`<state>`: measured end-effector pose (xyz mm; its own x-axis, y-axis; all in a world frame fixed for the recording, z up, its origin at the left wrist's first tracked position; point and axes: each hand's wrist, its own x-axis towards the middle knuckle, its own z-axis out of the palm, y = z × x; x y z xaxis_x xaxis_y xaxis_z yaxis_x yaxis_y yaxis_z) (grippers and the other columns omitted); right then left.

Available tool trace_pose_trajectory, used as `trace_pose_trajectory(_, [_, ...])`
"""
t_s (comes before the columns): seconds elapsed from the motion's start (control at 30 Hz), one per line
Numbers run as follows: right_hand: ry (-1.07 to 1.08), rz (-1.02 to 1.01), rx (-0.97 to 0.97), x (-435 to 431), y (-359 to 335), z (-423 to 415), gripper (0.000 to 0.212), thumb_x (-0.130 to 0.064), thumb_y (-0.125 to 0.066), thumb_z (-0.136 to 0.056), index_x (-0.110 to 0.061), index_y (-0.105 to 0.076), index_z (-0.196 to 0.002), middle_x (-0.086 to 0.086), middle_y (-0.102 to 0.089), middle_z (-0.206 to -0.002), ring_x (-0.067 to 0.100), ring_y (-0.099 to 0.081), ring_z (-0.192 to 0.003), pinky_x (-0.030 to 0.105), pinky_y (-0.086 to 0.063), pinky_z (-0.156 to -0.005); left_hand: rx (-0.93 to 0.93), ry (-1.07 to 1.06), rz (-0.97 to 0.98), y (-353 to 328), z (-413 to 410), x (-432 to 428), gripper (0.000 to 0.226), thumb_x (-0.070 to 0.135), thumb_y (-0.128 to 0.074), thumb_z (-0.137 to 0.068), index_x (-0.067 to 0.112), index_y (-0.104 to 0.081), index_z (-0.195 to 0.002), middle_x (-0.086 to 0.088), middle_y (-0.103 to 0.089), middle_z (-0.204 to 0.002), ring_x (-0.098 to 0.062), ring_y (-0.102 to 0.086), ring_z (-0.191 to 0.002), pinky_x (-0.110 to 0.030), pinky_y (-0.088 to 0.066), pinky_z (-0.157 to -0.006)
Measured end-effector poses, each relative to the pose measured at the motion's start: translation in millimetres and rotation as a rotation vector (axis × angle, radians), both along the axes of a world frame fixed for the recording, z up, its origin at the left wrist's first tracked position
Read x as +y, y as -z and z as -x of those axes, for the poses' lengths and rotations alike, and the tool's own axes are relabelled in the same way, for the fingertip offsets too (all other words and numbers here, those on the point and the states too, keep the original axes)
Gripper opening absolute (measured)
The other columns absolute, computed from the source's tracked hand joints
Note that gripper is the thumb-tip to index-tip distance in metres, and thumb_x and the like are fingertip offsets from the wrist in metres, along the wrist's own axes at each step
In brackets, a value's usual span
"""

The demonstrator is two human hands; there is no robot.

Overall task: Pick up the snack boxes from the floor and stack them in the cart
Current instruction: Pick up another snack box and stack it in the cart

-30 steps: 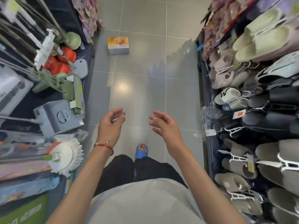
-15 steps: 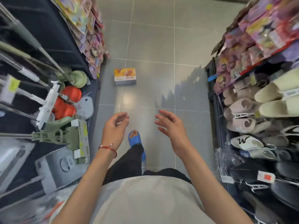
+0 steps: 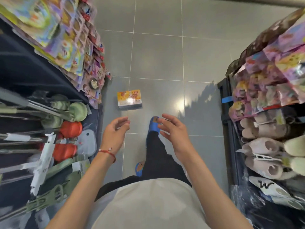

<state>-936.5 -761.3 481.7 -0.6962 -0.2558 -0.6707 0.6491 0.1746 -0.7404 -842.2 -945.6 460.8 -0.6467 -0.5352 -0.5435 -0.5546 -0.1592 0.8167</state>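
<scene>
Lying flat on the grey tiled floor (image 3: 158,55), the snack box (image 3: 129,100) sits just ahead of the person, close to the foot of the left-hand shelf (image 3: 24,66) of bright packets and well apart from the slipper rack (image 3: 264,142) on the right. It is a small orange-and-yellow carton with a glossy top that catches a patch of glare. Judging by that sheen it is probably shrink-wrapped or coated card, so likely a little slick under the fingers, stiff enough to keep its shape, and light for its bulk. The corners and thin walls would probably dent under a hard squeeze.

Neither hand has anything in it. The left hand (image 3: 115,133), with a red cord at the wrist, hangs with its grip loosely curled and empty, short of the box. The right hand (image 3: 173,129) is spread wider, fingers apart, above the blue sandal (image 3: 153,124) of the leading foot.

A sound hold would be one palm on each short end, thumbs over the top edge, lifting the box level. No cart is in view.
</scene>
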Motion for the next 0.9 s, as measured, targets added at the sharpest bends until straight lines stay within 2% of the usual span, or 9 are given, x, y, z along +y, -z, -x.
trace_pose_trajectory(0.1, [-0.019,-0.011,-0.028,-33,17,58,0.026,-0.022,-0.063,-0.103,-0.024,-0.067,-0.128,0.0,-0.075,-0.121,0.014,-0.072,-0.11,0.02,-0.055,-0.084,-0.04,-0.021,-0.004,13,54,-31,0.024,0.008,-0.06,-0.096,0.029,-0.065,-0.106,0.001,-0.071,-0.115,-0.022,-0.066,-0.112,-0.037,-0.048,-0.098])
trace_pose_trajectory(0.3, [-0.11,-0.104,-0.093,-92,35,165,0.03,-0.017,-0.064,-0.101,-0.021,-0.066,-0.131,0.003,-0.073,-0.122,0.01,-0.071,-0.105,0.03,-0.056,-0.1,-0.146,-0.051,-0.026,31,154,-78,0.017,0.01,-0.058,-0.099,0.02,-0.064,-0.112,-0.006,-0.069,-0.117,-0.024,-0.066,-0.11,-0.037,-0.05,-0.099])
trace_pose_trajectory(0.4, [-0.17,-0.135,-0.131,-117,49,206,0.03,-0.015,-0.062,-0.102,-0.02,-0.064,-0.131,0.004,-0.072,-0.124,0.009,-0.07,-0.104,0.025,-0.055,-0.092,-0.194,-0.07,-0.044,49,194,-101,0.018,0.011,-0.058,-0.099,0.017,-0.064,-0.114,-0.008,-0.069,-0.117,-0.023,-0.066,-0.108,-0.038,-0.051,-0.101])
trace_pose_trajectory(0.5, [-0.175,-0.16,-0.156,-136,73,232,0.029,-0.011,-0.062,-0.1,-0.018,-0.064,-0.129,0.007,-0.073,-0.124,0.01,-0.07,-0.099,0.022,-0.054,-0.086,-0.221,-0.129,-0.083,74,220,-121,0.019,0.007,-0.056,-0.098,0.016,-0.064,-0.113,-0.007,-0.069,-0.115,-0.022,-0.065,-0.105,-0.021,-0.058,-0.076])
trace_pose_trajectory(0.53, [-0.178,-0.178,-0.169,-144,84,240,0.029,-0.011,-0.062,-0.1,-0.018,-0.065,-0.128,0.007,-0.073,-0.124,0.011,-0.07,-0.1,0.023,-0.054,-0.087,-0.241,-0.147,-0.102,86,228,-129,0.018,0.007,-0.056,-0.098,0.015,-0.064,-0.113,-0.006,-0.069,-0.114,-0.022,-0.065,-0.106,-0.019,-0.056,-0.074])
trace_pose_trajectory(0.63, [-0.175,-0.225,-0.21,-166,125,257,0.03,-0.011,-0.062,-0.1,-0.018,-0.065,-0.129,0.006,-0.073,-0.123,0.015,-0.071,-0.104,0.026,-0.055,-0.09,-0.302,-0.17,-0.144,130,247,-152,0.016,0.01,-0.06,-0.097,0.016,-0.066,-0.111,-0.005,-0.071,-0.112,-0.022,-0.067,-0.11,-0.032,-0.051,-0.095])
trace_pose_trajectory(0.7, [-0.162,-0.245,-0.216,-180,159,265,0.03,-0.012,-0.063,-0.1,-0.018,-0.065,-0.129,0.007,-0.074,-0.122,0.018,-0.071,-0.106,0.031,-0.055,-0.096,-0.335,-0.167,-0.153,167,256,-167,0.018,0.012,-0.062,-0.096,0.015,-0.067,-0.113,-0.006,-0.072,-0.111,-0.023,-0.068,-0.11,-0.038,-0.05,-0.102])
trace_pose_trajectory(0.77, [-0.132,-0.268,-0.211,-191,195,272,0.029,-0.012,-0.061,-0.1,-0.018,-0.065,-0.128,0.007,-0.074,-0.119,0.02,-0.071,-0.106,0.035,-0.055,-0.101,-0.358,-0.151,-0.168,205,264,-181,0.017,0.011,-0.063,-0.095,0.017,-0.068,-0.11,-0.007,-0.073,-0.111,-0.025,-0.068,-0.11,-0.042,-0.05,-0.105])
trace_pose_trajectory(0.9, [-0.037,-0.311,-0.264,-206,264,276,0.025,-0.013,-0.06,-0.102,-0.019,-0.065,-0.125,0.004,-0.074,-0.115,0.018,-0.07,-0.098,0.032,-0.056,-0.094,-0.402,-0.125,-0.176,278,272,-203,0.016,0.012,-0.065,-0.091,0.027,-0.069,-0.092,-0.01,-0.074,-0.104,-0.029,-0.07,-0.104,-0.046,-0.053,-0.1])
